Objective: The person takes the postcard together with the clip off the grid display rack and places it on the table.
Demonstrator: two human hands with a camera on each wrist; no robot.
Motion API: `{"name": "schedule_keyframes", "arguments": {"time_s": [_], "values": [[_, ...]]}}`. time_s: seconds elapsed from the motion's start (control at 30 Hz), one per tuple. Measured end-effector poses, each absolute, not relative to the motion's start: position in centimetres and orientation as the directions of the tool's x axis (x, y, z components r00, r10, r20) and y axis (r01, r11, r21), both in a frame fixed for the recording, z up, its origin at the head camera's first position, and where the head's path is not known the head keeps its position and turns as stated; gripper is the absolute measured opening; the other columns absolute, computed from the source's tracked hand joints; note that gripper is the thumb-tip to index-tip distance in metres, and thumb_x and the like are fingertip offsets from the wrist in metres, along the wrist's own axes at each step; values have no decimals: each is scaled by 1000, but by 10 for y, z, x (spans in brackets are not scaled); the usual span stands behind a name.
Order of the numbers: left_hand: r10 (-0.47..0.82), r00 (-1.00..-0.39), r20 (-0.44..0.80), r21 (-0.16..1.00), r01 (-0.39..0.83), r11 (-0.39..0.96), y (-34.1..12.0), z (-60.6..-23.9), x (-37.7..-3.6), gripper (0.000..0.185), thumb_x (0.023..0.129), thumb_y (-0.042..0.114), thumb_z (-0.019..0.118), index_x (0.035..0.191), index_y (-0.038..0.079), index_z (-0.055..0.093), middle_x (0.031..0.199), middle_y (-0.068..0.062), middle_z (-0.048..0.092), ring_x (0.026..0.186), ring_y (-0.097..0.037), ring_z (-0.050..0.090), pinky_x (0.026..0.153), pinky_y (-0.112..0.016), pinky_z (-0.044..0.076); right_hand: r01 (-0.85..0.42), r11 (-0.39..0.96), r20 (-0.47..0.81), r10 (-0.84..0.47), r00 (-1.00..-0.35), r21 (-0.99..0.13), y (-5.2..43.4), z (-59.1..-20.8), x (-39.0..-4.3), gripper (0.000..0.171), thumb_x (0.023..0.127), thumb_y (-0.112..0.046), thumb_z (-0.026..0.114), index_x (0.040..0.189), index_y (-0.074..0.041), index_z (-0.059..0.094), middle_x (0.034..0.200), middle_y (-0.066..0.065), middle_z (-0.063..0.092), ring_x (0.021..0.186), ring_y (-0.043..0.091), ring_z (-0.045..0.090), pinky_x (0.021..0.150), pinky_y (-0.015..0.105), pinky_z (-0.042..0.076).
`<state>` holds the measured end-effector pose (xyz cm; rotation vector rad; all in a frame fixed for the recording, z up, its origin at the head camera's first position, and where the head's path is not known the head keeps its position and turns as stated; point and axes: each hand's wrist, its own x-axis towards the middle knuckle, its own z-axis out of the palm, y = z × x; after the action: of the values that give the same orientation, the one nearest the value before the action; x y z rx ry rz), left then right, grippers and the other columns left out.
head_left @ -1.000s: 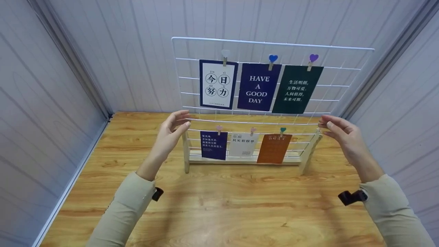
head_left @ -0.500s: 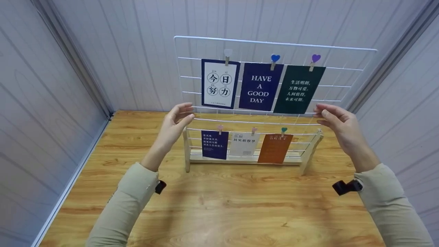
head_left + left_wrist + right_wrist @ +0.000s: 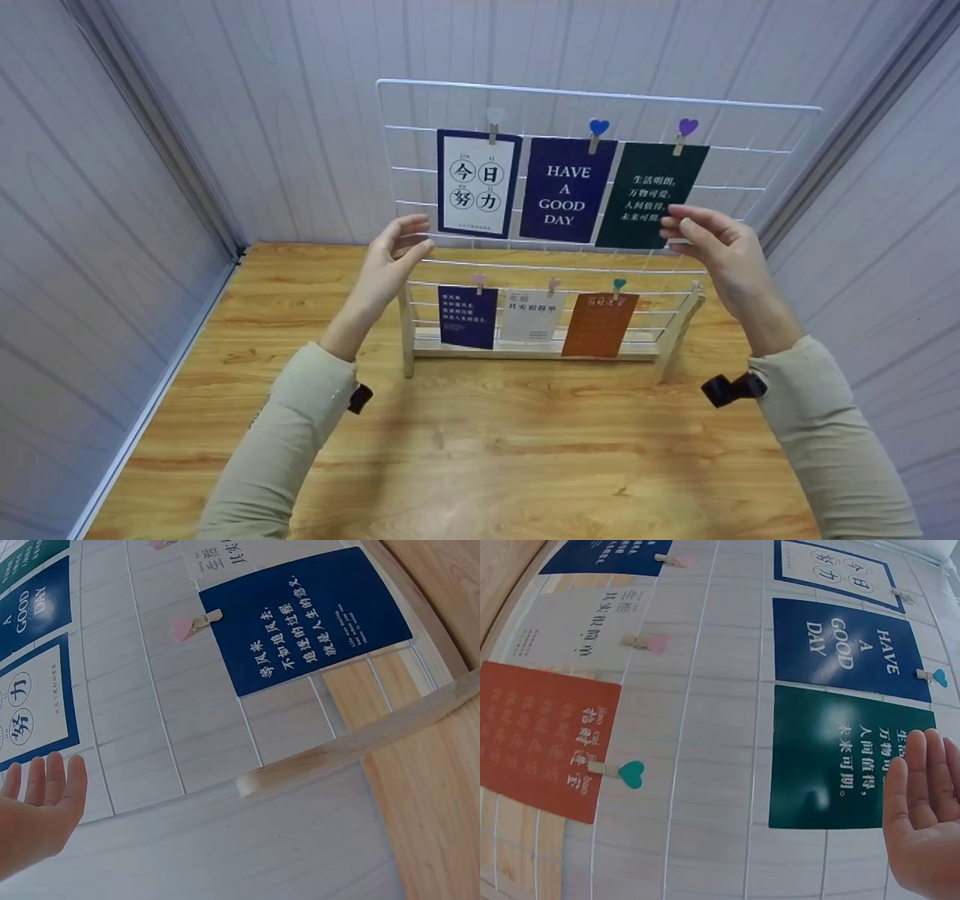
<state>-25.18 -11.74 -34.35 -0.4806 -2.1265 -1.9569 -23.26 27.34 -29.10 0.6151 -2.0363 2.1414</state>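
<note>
At twelve o'clock on the counter [image 3: 480, 450] stands the wire grid [image 3: 600, 96]; both hands, left hand [image 3: 390, 262] and right hand [image 3: 716, 251], hover released beside it. Likely light, stiff; grip side rails.

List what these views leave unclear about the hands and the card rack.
- Right hand: head view cannot settle whether it touches the green card.
- Left hand: left wrist view's edge cuts it off.
- Orange card: print too small in head view.
</note>
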Motion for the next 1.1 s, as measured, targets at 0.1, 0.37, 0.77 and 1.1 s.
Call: {"name": "schedule_keyframes", "arguments": {"time_s": [0.1, 0.37, 0.77, 1.1], "values": [[93, -921, 379, 921, 385, 64, -116, -344, -254, 37, 87, 7, 54, 121, -4, 45, 117, -19, 48, 105, -29, 46, 86, -33, 39, -366, -94, 377, -176, -909, -926, 268, -290, -235, 28, 89, -10, 52, 113, 4, 54, 104, 13, 56, 95, 21, 54, 83, 25, 43], [61, -922, 383, 920, 386, 63, -114, -345, -260, 36, 86, 4, 54, 119, -4, 46, 117, -18, 49, 105, -26, 47, 87, -33, 38, -350, -75, 358, -172, -918, -934, 249, -289, -242, 33, 88, -14, 54, 114, 7, 52, 104, 14, 57, 96, 23, 54, 83, 28, 43], [29, -913, 406, 911, 407, 68, -111, -335, -266, 36, 86, 4, 54, 119, -6, 46, 116, -18, 50, 104, -24, 47, 88, -33, 37, -329, -85, 339, -167, -926, -940, 220, -289, -257, 34, 86, -17, 58, 111, 5, 55, 103, 16, 57, 93, 23, 54, 81, 28, 44], [21, -911, 411, 909, 412, 69, -102, -314, -252, 35, 87, 1, 51, 119, -11, 43, 117, -24, 47, 108, -33, 43, 86, -34, 38, -340, -125, 360, -211, -909, -932, 195, -286, -264, 31, 86, -15, 57, 110, 4, 56, 100, 14, 59, 92, 23, 55, 82, 30, 44]]}}
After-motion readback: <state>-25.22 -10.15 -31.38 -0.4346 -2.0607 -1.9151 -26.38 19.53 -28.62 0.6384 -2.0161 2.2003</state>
